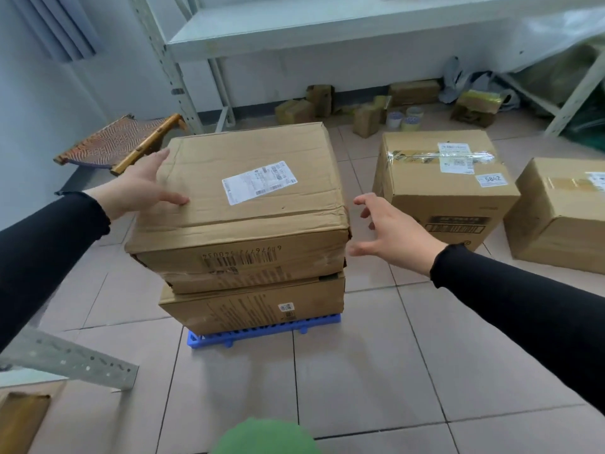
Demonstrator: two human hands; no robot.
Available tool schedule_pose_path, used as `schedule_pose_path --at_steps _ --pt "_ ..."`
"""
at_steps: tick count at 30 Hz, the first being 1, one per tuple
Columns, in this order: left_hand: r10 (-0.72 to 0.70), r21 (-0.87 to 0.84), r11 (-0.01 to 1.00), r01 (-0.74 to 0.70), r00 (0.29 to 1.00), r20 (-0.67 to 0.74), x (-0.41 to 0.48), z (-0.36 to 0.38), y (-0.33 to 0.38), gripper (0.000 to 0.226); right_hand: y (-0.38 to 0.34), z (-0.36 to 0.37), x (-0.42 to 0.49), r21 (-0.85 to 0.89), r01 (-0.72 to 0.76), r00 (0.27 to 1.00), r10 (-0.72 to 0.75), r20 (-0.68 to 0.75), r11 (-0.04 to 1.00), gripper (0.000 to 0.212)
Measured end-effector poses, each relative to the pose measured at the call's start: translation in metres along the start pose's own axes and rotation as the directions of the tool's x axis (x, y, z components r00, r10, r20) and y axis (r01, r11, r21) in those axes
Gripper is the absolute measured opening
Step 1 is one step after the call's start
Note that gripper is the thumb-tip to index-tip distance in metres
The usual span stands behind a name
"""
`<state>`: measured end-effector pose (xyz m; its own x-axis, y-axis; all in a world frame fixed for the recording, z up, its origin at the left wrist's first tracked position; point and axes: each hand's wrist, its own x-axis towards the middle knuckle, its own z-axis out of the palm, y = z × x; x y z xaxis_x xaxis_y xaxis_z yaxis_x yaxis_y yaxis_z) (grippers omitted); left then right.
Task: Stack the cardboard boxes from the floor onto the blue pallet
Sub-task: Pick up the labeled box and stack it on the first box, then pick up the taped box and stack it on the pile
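A wide cardboard box with a white label lies on top of a second cardboard box. That lower box rests on the blue pallet on the tiled floor. My left hand lies flat on the top box's left edge, fingers spread, holding nothing. Just off the top box's right side hovers my right hand, open and not touching the box. Two more cardboard boxes stand on the floor to the right: a taped one and another at the frame's edge.
White metal shelving runs along the back wall, with small boxes and tape rolls beneath it. A woven stool stands at the left. A perforated metal beam crosses the lower left. A green shape sits at the bottom.
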<state>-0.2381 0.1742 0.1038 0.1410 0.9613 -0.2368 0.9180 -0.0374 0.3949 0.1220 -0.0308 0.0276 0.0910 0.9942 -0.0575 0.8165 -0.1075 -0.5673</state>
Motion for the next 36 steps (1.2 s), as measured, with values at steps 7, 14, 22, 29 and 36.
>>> schedule_pose_path --at_steps 7,14,22,29,36 --pt "0.451 0.325 0.838 -0.438 0.892 0.037 -0.016 0.049 0.164 0.078 0.092 -0.082 -0.019 -0.232 -0.168 0.984 0.150 -0.096 0.958 0.091" --pt "0.675 0.225 0.684 -0.694 0.719 0.166 -0.045 0.164 0.341 0.074 0.206 -0.145 -0.076 -0.258 -0.372 0.916 0.307 -0.259 0.892 0.091" --pt "0.718 0.082 0.628 -0.774 0.617 0.323 -0.081 0.316 0.495 0.073 0.363 -0.189 -0.159 -0.222 -0.597 0.793 0.526 -0.307 0.771 0.088" --pt "0.599 -0.124 0.789 -0.602 0.709 0.372 -0.079 0.427 0.572 0.079 0.504 -0.218 -0.190 -0.007 -0.745 0.637 0.709 -0.301 0.666 0.098" --pt "0.406 -0.323 0.901 -0.288 0.824 0.396 -0.059 0.488 0.594 0.070 0.589 -0.221 -0.175 0.258 -0.765 0.529 0.803 -0.274 0.591 0.115"
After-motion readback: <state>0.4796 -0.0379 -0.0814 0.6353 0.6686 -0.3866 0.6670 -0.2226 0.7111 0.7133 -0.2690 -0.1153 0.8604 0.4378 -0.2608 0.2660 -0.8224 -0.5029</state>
